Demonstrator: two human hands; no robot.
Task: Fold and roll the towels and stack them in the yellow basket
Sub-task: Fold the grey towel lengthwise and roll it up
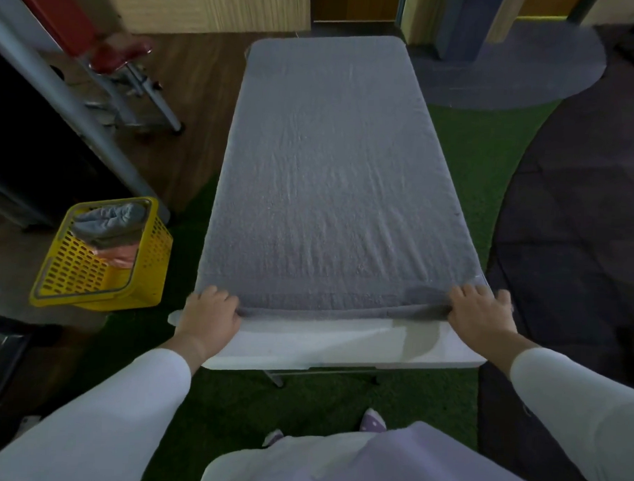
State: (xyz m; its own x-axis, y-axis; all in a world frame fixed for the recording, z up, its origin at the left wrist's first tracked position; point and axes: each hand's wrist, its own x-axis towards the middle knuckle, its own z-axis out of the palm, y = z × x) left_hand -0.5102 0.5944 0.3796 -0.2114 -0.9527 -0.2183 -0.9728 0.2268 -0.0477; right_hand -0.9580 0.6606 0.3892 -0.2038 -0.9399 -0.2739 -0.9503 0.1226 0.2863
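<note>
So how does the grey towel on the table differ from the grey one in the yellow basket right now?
The table towel lies spread flat over most of the table; the basket towel sits bundled up in the yellow basket. The left hand and right hand grip the table towel's near edge; nothing touches the basket towel. Both are grey.

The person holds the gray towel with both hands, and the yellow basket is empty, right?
Not empty. The head view shows the basket holding a gray roll and an orange cloth. The rest is right: the left hand and right hand both grip the towel at its near edge.
</note>
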